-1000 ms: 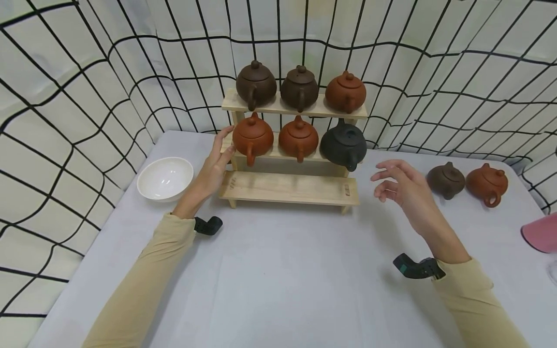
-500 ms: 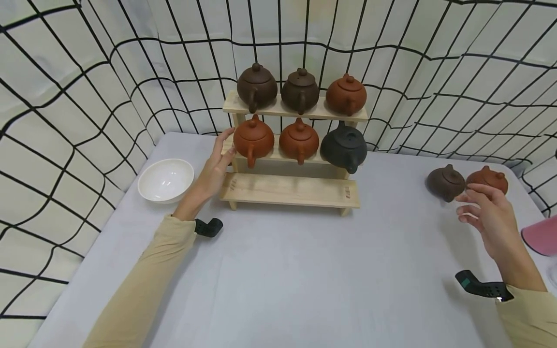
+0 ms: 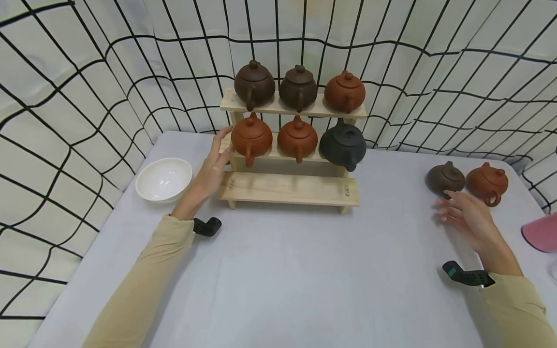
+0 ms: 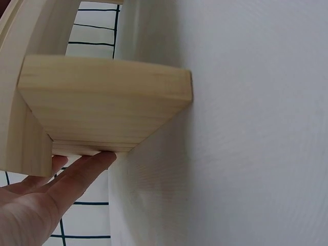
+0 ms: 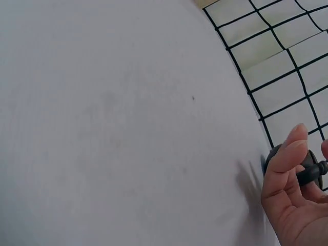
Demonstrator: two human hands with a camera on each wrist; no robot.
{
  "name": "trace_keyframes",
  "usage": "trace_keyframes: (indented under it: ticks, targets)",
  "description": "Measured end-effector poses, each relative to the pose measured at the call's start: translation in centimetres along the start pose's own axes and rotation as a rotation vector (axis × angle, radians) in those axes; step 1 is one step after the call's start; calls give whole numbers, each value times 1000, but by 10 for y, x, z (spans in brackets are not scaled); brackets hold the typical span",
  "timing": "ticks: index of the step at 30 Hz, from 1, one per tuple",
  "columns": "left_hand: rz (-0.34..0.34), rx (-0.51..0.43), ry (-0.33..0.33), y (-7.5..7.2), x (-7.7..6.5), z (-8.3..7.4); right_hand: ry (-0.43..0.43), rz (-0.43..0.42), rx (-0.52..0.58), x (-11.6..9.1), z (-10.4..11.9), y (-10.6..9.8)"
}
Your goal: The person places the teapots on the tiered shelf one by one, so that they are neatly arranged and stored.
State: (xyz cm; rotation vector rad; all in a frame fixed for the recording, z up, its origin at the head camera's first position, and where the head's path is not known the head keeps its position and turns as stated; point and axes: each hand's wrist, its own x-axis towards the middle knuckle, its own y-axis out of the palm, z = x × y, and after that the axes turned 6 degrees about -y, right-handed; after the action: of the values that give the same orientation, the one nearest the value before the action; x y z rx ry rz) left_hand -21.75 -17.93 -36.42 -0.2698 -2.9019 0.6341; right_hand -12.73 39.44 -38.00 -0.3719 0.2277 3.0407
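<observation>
In the head view, my left hand (image 3: 210, 169) rests against the left end of a three-tier wooden rack (image 3: 289, 188). The left wrist view shows the fingers (image 4: 82, 177) fairly straight, touching the wood. My right hand (image 3: 470, 222) is at the front of a dark brown teapot (image 3: 444, 179) on the table, fingers loosely bent. Contact with that teapot cannot be told; in the right wrist view the fingers (image 5: 287, 164) partly hide it. A reddish-brown teapot (image 3: 487, 182) with a loop handle stands beside it.
Several brown and reddish teapots and a black teapot (image 3: 344, 144) fill the rack's upper two tiers. A white bowl (image 3: 163, 180) sits left of the rack. A pink object (image 3: 541, 233) lies at the right edge. Black grid netting (image 3: 391, 87) surrounds the table.
My right hand has travelled right from beside the rack, over towards the reddish teapot, then slightly back left to the dark brown teapot. My left hand has stayed at the rack.
</observation>
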Motion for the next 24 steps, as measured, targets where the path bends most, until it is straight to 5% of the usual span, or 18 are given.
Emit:
trace_keyframes:
  ticks: [10,24]
  targets:
    - [7,-14,8,2,5,0,93,-49,147,16,5,22]
    - [6,0,7,3,5,-1,4,-172,332,11,-4,30]
